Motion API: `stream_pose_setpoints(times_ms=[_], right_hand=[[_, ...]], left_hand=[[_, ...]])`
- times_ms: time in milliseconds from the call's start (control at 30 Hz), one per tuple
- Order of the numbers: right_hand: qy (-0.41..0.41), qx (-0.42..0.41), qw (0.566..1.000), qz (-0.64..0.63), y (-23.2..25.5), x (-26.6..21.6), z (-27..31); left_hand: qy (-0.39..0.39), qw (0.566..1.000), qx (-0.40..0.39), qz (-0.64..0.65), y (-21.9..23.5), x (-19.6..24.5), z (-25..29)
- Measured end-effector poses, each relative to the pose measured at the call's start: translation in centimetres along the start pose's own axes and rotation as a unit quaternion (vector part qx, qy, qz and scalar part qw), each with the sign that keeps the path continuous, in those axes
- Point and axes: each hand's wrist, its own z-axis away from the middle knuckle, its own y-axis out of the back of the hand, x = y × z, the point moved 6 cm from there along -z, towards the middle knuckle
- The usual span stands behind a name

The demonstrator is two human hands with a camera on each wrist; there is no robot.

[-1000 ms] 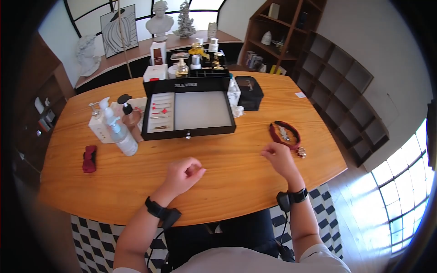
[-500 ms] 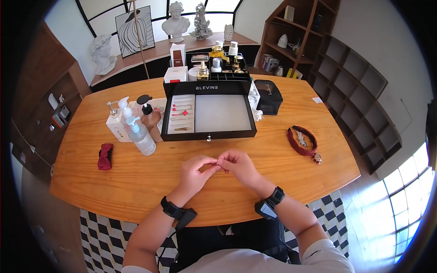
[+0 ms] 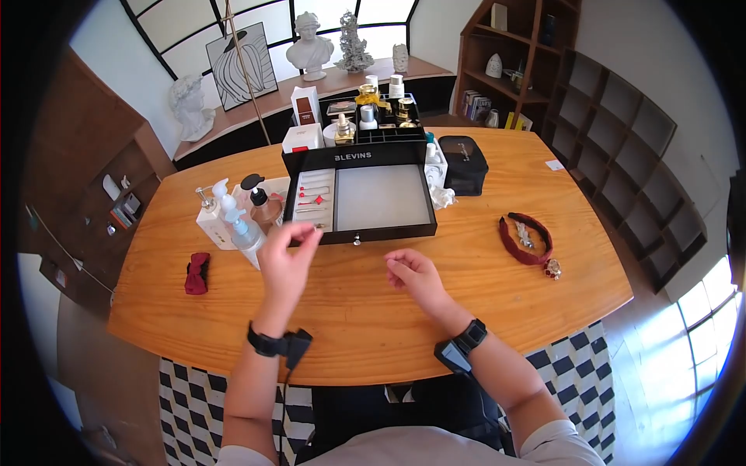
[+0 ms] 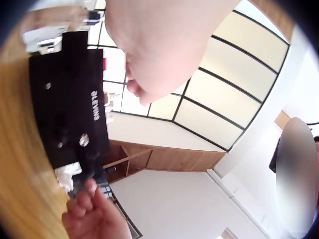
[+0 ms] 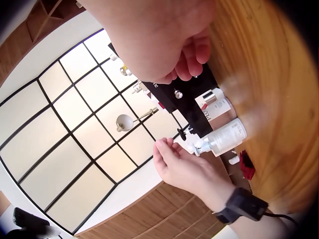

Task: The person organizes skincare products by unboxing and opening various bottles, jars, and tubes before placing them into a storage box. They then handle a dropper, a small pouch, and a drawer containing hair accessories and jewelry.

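In the head view my left hand (image 3: 285, 268) is raised at the front left corner of the drawer (image 3: 385, 198), thumb and index finger brought close together. Whether a small thing is between those fingertips cannot be made out. Slim pieces, some with red ornaments (image 3: 318, 199), lie in the drawer's narrow left compartment; its wide compartment shows a bare pale base. My right hand (image 3: 417, 281) hovers in front of the drawer with fingers loosely curled and nothing visible in them. The left wrist view shows this right hand (image 4: 94, 214) beyond the black box (image 4: 70, 104).
Pump bottles (image 3: 245, 233) stand left of the drawer, near a dark red bow (image 3: 197, 273). Cosmetics (image 3: 367, 116) crowd the box top. To its right are a black case (image 3: 464, 167) and crumpled white tissue (image 3: 443, 197). A red headband (image 3: 509, 245) lies farther right.
My hands came together in front of the drawer, then parted. The left has moved up and left to the drawer's corner; the right has stayed near the middle. The head view has shifted.
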Motion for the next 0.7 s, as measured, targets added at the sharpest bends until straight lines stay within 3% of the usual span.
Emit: stream_pose_setpoints(times_ms=[67, 200, 300, 400, 500, 600, 700], right_hand=[[0.009, -0.032, 0.999, -0.004, -0.5, 0.5, -0.1], [-0.008, -0.066, 0.997, 0.035, -0.8, 0.7, 0.0], [-0.005, -0.067, 0.997, 0.039, -0.9, 0.3, 0.2], [-0.002, -0.07, 0.997, 0.031, -0.9, 0.1, 0.3], [0.012, -0.066, 0.996, 0.052, -0.9, 0.1, 0.2], [0.031, -0.076, 0.994, 0.07, -1.2, -0.1, 0.4], [0.042, -0.076, 0.991, 0.103, -1.4, 0.0, 0.4]], left_hand=[[0.039, 0.991, -0.104, -0.075, -0.2, -1.5, -3.1], [0.018, 0.961, -0.17, -0.216, -1.3, -4.8, -5.5], [0.056, 0.94, -0.21, -0.264, -2.1, -4.9, -6.1], [0.062, 0.942, -0.218, -0.248, -2.2, -4.5, -6.3], [0.015, 0.929, -0.208, -0.306, -2.0, -4.6, -6.1], [-0.031, 0.962, -0.142, -0.232, -1.0, -4.6, -5.3], [-0.059, 0.957, -0.179, -0.222, -1.2, -2.8, -4.6]])
